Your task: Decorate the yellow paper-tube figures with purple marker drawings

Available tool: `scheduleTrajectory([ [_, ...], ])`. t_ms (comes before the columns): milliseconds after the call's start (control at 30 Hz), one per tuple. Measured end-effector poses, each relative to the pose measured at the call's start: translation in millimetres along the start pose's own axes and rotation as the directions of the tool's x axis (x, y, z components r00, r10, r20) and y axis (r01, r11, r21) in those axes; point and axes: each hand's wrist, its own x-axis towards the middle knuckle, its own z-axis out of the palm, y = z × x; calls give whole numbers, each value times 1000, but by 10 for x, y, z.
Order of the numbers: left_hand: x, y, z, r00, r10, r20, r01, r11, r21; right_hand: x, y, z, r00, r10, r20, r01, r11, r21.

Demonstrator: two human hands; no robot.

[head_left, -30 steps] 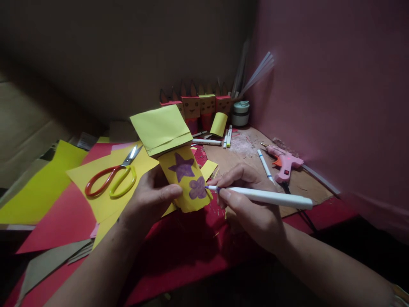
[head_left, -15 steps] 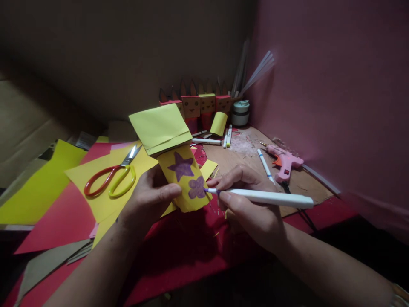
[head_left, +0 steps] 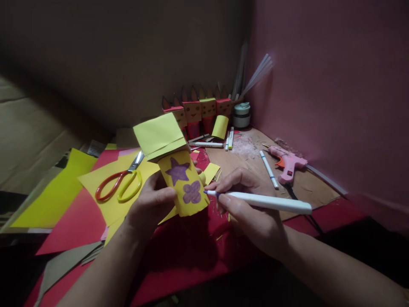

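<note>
My left hand grips a yellow paper tube from its left side, thumb across the front. A box-like head covered in yellow paper tops the tube. On the tube's front are a purple star and, below it, a purple flower. Between thumb and fingers, my right hand pinches a white marker. Its purple tip is at the tube's right edge, beside the flower; whether it touches the paper I cannot tell.
Scissors with red and yellow handles lie on yellow paper at left. A pink glue gun and a capped marker lie at right. Several cardboard figures, a yellow tube and a lidded jar stand behind.
The marker tip has come off the flower to the tube's right edge. The tube has shifted slightly left and down in view and turned a little; the camera view has shifted too.
</note>
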Motion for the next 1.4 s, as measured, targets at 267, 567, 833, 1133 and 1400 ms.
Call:
scheduleTrajectory([
  [267,20,0,-8,1000,-26,-5,26,999,-27,98,13,74,986,-86,-144,79,996,-48],
  [567,23,-6,9,999,-8,52,12,996,-86,63,221,33,975,-157,155,200,925,-322],
  [833,85,-95,56,998,-40,46,42,998,-52,55,403,26,906,-412,100,400,751,-526],
  [1133,120,-164,128,995,28,-91,-36,995,-91,115,473,34,931,-364,23,335,829,-448],
  [1400,117,-180,152,972,66,-227,-87,992,-86,173,492,16,915,-404,17,356,785,-506],
])
